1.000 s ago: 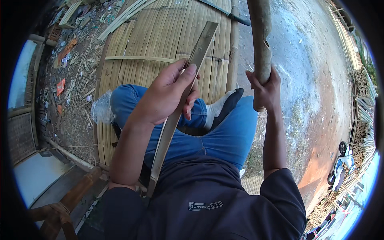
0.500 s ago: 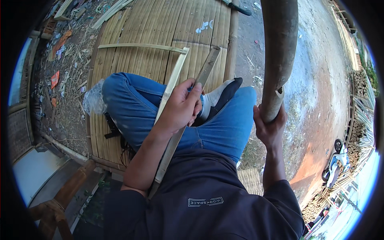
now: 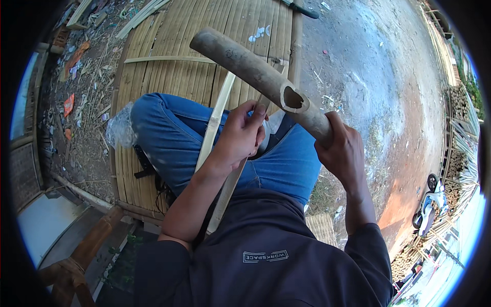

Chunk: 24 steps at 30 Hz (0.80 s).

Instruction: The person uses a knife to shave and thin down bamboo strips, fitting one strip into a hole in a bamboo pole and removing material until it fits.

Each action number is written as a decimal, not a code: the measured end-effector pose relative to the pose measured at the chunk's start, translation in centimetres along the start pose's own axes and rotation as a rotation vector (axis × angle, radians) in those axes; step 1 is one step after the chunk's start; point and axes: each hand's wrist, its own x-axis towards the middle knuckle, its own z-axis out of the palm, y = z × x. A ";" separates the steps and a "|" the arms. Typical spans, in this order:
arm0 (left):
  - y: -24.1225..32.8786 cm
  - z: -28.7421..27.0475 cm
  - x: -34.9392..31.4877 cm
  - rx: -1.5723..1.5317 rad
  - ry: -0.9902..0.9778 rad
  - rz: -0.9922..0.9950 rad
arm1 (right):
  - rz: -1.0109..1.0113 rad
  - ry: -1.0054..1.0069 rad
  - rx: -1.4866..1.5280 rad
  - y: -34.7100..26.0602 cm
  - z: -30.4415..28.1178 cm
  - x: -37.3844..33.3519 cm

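1. While the right hand [image 3: 343, 153] wraps tight around a bamboo pole [image 3: 261, 78] raised over the knees, its notch faces up.
2. Left hand [image 3: 239, 137] clasps a bamboo strip [image 3: 225, 189] against the lap.

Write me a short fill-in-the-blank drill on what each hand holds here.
1. The right hand grips a thick bamboo ____ with a hole in its side.
2. The left hand holds a thin bamboo ____.
3. The person sits on a platform made of ____.
4. The trousers are ____.

Missing words: pole; strip; bamboo; blue
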 end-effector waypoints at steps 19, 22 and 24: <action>0.0 0.5 0.0 0.042 0.008 0.054 | 0.015 0.012 -0.004 0.7 0.8 0.5; -1.6 -0.2 0.7 0.167 0.129 0.103 | 0.015 0.145 0.142 0.6 -0.4 0.3; -0.2 -0.6 0.6 0.140 0.120 0.102 | 0.007 0.398 0.324 1.1 -1.1 0.0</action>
